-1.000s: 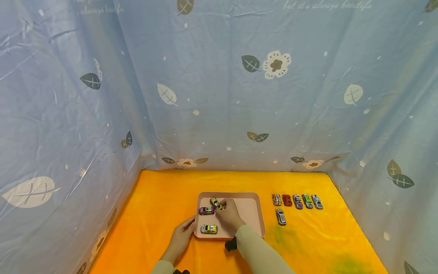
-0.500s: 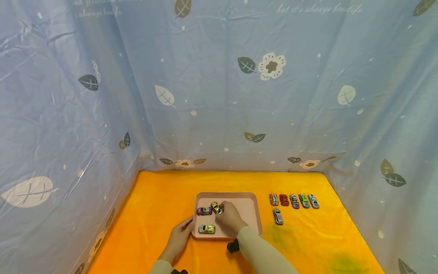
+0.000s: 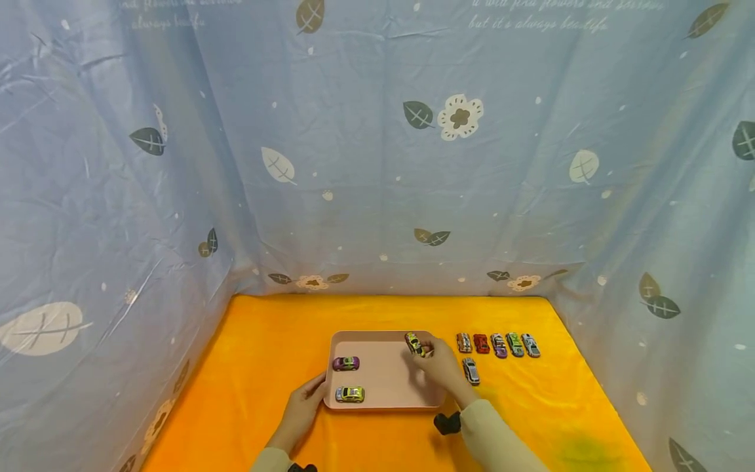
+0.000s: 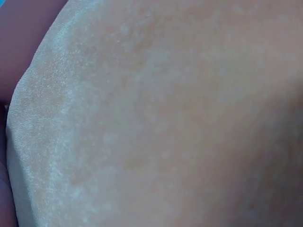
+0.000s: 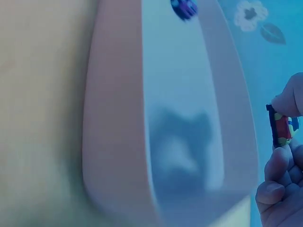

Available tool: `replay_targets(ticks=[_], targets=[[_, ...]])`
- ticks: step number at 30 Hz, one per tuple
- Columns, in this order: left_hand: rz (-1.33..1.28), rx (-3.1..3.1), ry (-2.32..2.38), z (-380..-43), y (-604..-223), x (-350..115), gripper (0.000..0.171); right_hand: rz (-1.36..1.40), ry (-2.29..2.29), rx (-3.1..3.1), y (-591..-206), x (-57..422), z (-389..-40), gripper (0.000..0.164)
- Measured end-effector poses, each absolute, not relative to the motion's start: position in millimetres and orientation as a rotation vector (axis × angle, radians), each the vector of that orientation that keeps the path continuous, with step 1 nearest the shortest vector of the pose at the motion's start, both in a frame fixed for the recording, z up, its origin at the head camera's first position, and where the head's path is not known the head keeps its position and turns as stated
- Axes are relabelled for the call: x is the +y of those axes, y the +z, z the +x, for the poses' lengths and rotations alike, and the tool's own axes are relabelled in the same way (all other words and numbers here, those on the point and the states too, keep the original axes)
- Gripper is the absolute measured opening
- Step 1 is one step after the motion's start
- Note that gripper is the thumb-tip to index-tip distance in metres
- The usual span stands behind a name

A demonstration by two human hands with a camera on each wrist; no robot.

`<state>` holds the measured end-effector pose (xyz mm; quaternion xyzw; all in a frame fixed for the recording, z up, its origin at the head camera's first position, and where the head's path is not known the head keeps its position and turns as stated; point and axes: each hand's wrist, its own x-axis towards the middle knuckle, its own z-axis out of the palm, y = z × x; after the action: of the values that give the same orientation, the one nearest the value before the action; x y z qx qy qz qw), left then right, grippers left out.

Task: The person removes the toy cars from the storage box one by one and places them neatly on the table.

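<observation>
Two bare hands at a pale pink tray (image 3: 383,373). Right hand (image 3: 439,364) pinched narrow, holding a yellow and black toy car (image 3: 415,343) between thumb and fingertips, raised over the tray's right part near the far rim; red and yellow patches visible on it from the right wrist. Left hand (image 3: 303,401) touching the tray's left edge near the front corner; impossible to tell how far the fingers bend, with only close, blurred skin in the left wrist view. Pale sleeves (image 3: 501,436) on both arms, black pieces (image 3: 447,423) at both wrists.

Inside the tray, along the left side, a purple car (image 3: 346,363) and, nearer the front, a yellow-green car (image 3: 350,394), well apart. Right of the tray, on the orange cloth-covered counter (image 3: 271,367), a row of five: orange and white car (image 3: 464,343), red car (image 3: 481,343), purple and white car (image 3: 499,345), green car (image 3: 515,345), pale blue car (image 3: 531,345). Just in front of the row's left end, a silver car (image 3: 471,371). Markings on the cars too small to read.

Behind and at both sides, a blue-grey curtain (image 3: 354,144) printed with leaves and flowers. High on the right, white writing (image 3: 537,25): "but it's always beautifu", below a blurrier line with "flowers and sorrows". Fainter repeat at top left.
</observation>
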<state>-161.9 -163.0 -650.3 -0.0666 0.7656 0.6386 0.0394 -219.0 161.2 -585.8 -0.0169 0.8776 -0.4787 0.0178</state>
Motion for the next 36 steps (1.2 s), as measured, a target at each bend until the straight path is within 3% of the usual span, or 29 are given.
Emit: replay_targets(ticks=[6,22,31,36], targets=[[-0.189,2.342,1.952,-162,-650,-163,0.046,0.064,-1.506,2.799,-584,198,-208,0.041],[-0.234,2.401,1.851,-162,-648,-164,0.047,0.331,-1.470,2.736,-609,308,-176,0.058],[-0.258,2.404,1.848,-164,-648,-164,0.049,0.449,-1.485,2.654,-640,330,-174,0.068],[-0.271,2.422,1.836,-165,-651,-163,0.050,0.450,-1.519,2.652,-643,330,-176,0.066]])
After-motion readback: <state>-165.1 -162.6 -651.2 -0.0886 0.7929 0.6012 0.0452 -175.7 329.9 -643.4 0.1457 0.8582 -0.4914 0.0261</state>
